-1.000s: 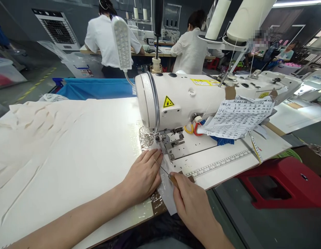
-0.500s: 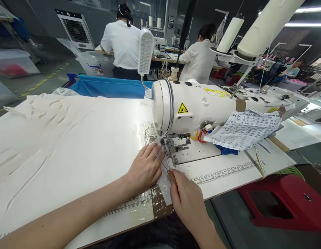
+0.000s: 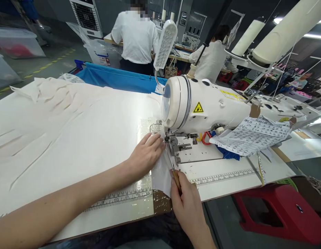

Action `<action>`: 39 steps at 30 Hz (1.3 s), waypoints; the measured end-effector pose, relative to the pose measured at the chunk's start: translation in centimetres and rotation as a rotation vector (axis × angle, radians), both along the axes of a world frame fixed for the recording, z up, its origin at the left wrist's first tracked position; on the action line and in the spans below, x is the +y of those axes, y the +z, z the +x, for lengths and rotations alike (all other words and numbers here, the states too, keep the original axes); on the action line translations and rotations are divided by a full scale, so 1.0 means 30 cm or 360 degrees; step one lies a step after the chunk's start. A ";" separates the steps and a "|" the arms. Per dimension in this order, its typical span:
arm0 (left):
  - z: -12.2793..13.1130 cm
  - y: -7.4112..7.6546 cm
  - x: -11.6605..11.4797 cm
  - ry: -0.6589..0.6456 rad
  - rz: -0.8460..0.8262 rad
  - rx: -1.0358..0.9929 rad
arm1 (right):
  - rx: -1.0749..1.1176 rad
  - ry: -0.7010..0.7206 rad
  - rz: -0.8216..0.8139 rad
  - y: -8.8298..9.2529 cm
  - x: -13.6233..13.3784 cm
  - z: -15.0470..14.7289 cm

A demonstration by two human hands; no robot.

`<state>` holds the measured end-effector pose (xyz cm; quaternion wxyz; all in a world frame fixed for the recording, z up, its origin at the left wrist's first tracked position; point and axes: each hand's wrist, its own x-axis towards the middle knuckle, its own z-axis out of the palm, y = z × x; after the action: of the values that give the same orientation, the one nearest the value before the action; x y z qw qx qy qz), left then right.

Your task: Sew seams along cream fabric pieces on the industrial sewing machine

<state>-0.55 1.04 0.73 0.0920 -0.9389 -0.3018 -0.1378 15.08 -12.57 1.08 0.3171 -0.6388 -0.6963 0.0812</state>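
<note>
My left hand lies with its fingers stretched flat on a thin white piece of fabric, just left of the needle area of a white sewing machine. My right hand is closed around the wooden handle of an awl. The awl's thin metal shaft points up and away, along the fabric's right edge towards the presser foot. Its very tip is hard to make out. The fabric's far end runs under the machine head.
Pale fabric is spread across the table's left side. Handwritten sheets hang at the machine's front, with red-handled scissors behind. A tape measure lies right, above a red stool. Two people sit at machines beyond a blue cloth bin.
The fabric has slid further towards the needle. The awl, which crossed by my left fingers, now points straighter at the presser foot. The whole view has shifted, putting the machine further right.
</note>
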 end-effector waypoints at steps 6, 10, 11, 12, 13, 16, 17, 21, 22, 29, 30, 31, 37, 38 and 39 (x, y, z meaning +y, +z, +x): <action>0.027 -0.004 -0.078 -0.0152 -0.0052 -0.0154 | 0.0020 0.0029 -0.0008 -0.004 -0.032 0.014; 0.032 -0.009 -0.089 -0.0134 -0.0051 -0.0130 | 0.0185 0.0021 -0.0197 -0.007 -0.061 0.056; 0.032 -0.008 -0.088 -0.0136 -0.0062 -0.0115 | 0.0227 -0.0025 -0.0202 -0.011 -0.068 0.071; 0.031 -0.008 -0.088 -0.0139 -0.0069 -0.0101 | 0.0270 -0.0081 -0.0197 -0.016 -0.076 0.087; 0.030 -0.008 -0.089 -0.0141 -0.0068 -0.0090 | 0.0319 -0.0139 -0.0187 -0.022 -0.083 0.103; 0.030 -0.011 -0.098 -0.0139 -0.0063 -0.0106 | 0.0491 -0.0245 -0.0222 -0.038 -0.096 0.144; 0.030 -0.012 -0.103 -0.0136 -0.0074 -0.0114 | 0.0549 -0.0256 -0.0250 -0.040 -0.097 0.153; 0.031 -0.015 -0.115 -0.0127 -0.0127 -0.0123 | 0.0666 -0.0286 -0.0302 -0.044 -0.096 0.166; 0.031 -0.015 -0.117 -0.0127 -0.0123 -0.0117 | 0.0671 -0.0291 -0.0308 -0.045 -0.096 0.166; 0.030 -0.011 -0.117 -0.0142 -0.0132 -0.0062 | 0.0691 -0.0299 -0.0301 -0.060 -0.099 0.167; 0.030 -0.012 -0.117 -0.0142 -0.0139 -0.0069 | 0.0691 -0.0294 -0.0292 -0.062 -0.099 0.167; 0.030 -0.014 -0.118 -0.0142 -0.0145 -0.0075 | 0.0693 -0.0290 -0.0283 -0.064 -0.100 0.167; 0.032 -0.020 -0.123 -0.0130 -0.0174 -0.0113 | 0.0733 -0.0263 -0.0274 -0.056 -0.098 0.161; 0.032 -0.020 -0.123 -0.0128 -0.0173 -0.0120 | 0.0728 -0.0262 -0.0277 -0.054 -0.097 0.159; 0.032 -0.021 -0.123 -0.0126 -0.0167 -0.0126 | 0.0716 -0.0265 -0.0275 -0.052 -0.096 0.159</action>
<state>0.41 -2.65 0.11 0.0251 -0.9474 -0.2747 -0.1623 19.84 -15.44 -0.47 0.4137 -0.6845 -0.5437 0.2541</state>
